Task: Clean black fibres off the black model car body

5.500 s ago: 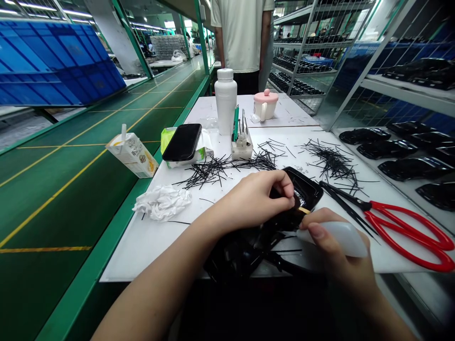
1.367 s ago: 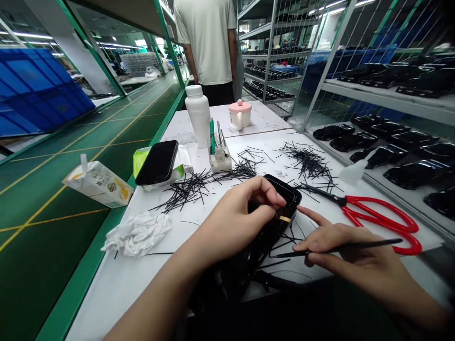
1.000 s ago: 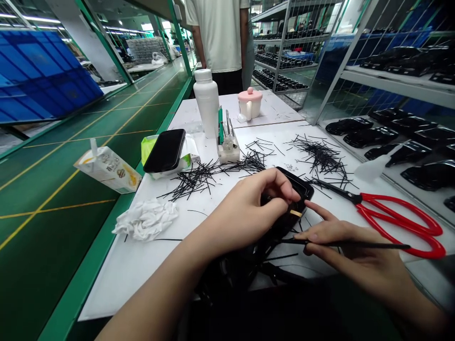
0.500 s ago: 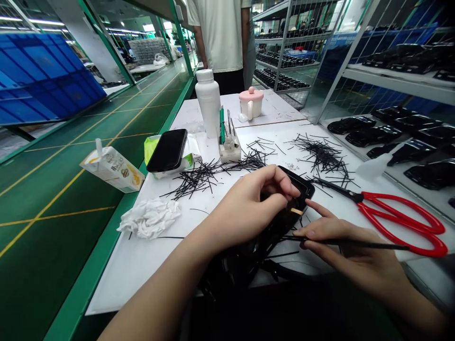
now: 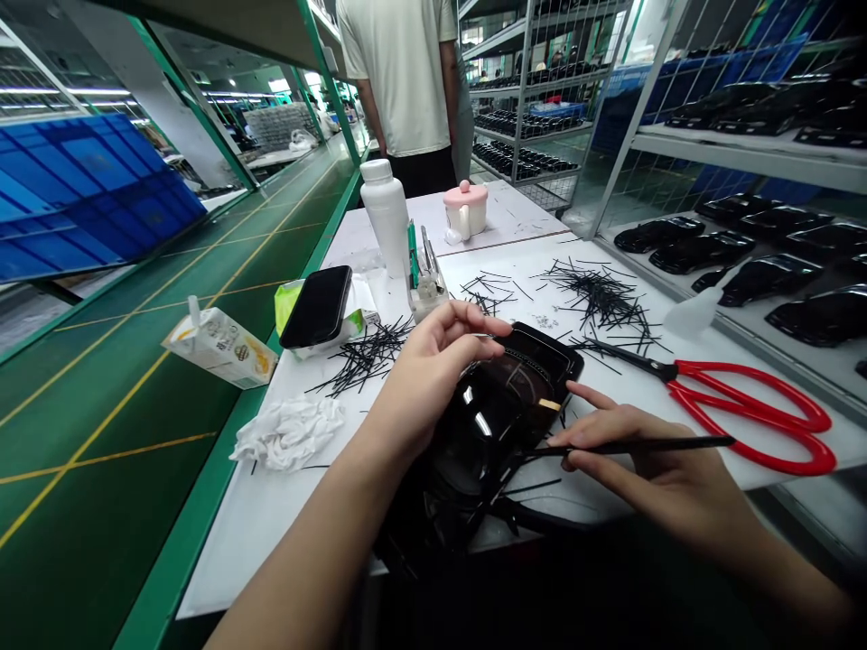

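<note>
A glossy black model car body (image 5: 480,420) lies tilted in front of me, its lower part lost in shadow. My left hand (image 5: 440,357) is over its far left side, thumb and fingertips drawn together in a pinch; whatever lies between them is too small to make out. In my right hand (image 5: 629,447), on the near right side, a thin black stick-like tool (image 5: 664,445) is gripped between thumb and fingers, its tip pointing at the car's edge. A small tan strip (image 5: 549,404) shows on the body by my right fingertips.
Red-handled scissors (image 5: 751,406) lie at right, beside loose black strips (image 5: 600,298). Beyond stand a tool holder (image 5: 426,293), white bottle (image 5: 385,217) and pink-lidded mug (image 5: 467,212). At left are a phone (image 5: 316,307), crumpled tissue (image 5: 291,433) and drink carton (image 5: 220,348). Car bodies (image 5: 704,248) fill the rack.
My left hand has shifted left over the car, uncovering more of its glossy surface. The right hand keeps its hold on the black tool near the edge. The whole view has tilted slightly.
</note>
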The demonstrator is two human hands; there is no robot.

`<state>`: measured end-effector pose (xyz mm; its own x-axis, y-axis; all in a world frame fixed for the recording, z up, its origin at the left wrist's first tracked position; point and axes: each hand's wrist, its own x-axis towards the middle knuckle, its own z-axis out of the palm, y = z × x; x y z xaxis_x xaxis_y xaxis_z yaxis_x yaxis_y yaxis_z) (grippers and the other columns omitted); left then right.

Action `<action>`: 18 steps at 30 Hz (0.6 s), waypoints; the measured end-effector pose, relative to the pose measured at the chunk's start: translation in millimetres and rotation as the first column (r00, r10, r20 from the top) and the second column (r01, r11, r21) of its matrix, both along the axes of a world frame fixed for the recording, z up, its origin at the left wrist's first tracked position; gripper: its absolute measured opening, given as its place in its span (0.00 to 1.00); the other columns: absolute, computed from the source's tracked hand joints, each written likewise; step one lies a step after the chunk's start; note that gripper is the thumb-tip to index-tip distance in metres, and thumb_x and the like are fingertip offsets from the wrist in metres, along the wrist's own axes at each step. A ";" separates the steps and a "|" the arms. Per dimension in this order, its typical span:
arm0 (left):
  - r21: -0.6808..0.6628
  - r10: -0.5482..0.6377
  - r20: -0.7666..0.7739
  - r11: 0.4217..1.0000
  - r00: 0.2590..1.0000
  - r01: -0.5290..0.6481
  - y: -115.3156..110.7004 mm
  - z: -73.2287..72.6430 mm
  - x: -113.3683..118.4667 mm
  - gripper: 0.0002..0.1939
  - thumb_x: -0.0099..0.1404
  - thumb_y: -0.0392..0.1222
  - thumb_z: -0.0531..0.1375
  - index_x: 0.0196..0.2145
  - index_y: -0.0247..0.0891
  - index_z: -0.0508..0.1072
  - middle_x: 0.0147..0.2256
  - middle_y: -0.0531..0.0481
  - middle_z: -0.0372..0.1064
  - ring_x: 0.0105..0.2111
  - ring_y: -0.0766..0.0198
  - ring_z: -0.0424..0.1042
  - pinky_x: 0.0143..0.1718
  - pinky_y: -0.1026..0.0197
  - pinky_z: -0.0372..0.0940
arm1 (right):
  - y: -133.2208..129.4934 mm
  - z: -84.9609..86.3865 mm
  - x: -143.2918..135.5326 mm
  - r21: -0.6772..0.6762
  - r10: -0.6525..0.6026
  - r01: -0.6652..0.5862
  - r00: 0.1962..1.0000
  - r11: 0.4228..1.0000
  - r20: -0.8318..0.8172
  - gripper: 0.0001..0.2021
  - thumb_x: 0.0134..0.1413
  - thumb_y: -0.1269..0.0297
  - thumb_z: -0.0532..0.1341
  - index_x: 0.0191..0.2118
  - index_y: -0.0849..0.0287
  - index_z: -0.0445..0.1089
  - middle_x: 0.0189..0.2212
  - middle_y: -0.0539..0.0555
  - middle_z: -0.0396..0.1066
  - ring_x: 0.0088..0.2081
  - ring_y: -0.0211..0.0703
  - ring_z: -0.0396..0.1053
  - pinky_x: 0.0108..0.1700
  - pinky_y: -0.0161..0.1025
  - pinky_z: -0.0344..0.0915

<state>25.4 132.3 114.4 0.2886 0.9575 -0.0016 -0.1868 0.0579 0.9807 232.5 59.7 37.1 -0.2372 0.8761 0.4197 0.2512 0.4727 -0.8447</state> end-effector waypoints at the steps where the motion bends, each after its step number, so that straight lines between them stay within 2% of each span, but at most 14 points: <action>1: -0.003 -0.001 0.000 1.000 1.000 0.001 0.1 -0.2 0.0 0.10 0.58 0.25 0.59 0.32 0.38 0.65 0.34 0.58 0.74 0.34 0.73 0.71 0.42 0.69 0.62 | 0.2 -0.1 -0.3 0.004 0.004 -0.004 1.000 1.000 -0.002 0.08 0.57 0.71 0.66 0.41 0.50 0.75 0.37 0.46 0.81 0.44 0.45 0.78 0.68 0.54 0.54; 7: -0.010 -0.006 -0.001 1.000 1.000 0.006 0.6 -0.8 -0.5 0.10 0.57 0.25 0.59 0.31 0.38 0.65 0.34 0.58 0.74 0.34 0.73 0.71 0.42 0.68 0.62 | 2.4 -0.1 -3.8 0.036 0.010 -0.011 1.000 0.999 0.027 0.09 0.57 0.71 0.65 0.42 0.50 0.74 0.35 0.44 0.80 0.39 0.40 0.78 0.69 0.52 0.54; 12: -0.027 -0.070 -0.032 0.997 0.997 0.069 -1.0 0.0 0.6 0.09 0.58 0.25 0.58 0.31 0.38 0.66 0.34 0.57 0.74 0.33 0.73 0.70 0.40 0.69 0.62 | 2.9 11.3 -4.5 0.065 -0.016 0.007 0.990 0.998 0.142 0.05 0.59 0.69 0.63 0.39 0.51 0.74 0.33 0.46 0.79 0.44 0.45 0.76 0.65 0.50 0.60; 15: -0.037 -0.098 -0.061 0.995 0.993 0.096 -1.6 0.6 1.0 0.09 0.58 0.25 0.58 0.31 0.37 0.66 0.33 0.57 0.74 0.32 0.73 0.70 0.38 0.69 0.62 | 5.2 26.2 -5.5 -0.028 0.021 -0.014 0.969 1.000 0.247 0.03 0.61 0.67 0.61 0.38 0.51 0.72 0.34 0.48 0.76 0.45 0.46 0.73 0.55 0.46 0.68; 18: -0.048 -0.099 -0.064 0.994 0.993 0.096 -1.1 0.7 0.5 0.09 0.58 0.26 0.58 0.31 0.38 0.66 0.33 0.57 0.74 0.32 0.73 0.70 0.38 0.69 0.63 | 9.9 40.5 -8.8 -0.121 0.101 -0.067 0.947 0.990 0.305 0.04 0.63 0.67 0.58 0.39 0.52 0.70 0.35 0.49 0.73 0.40 0.42 0.72 0.42 0.40 0.69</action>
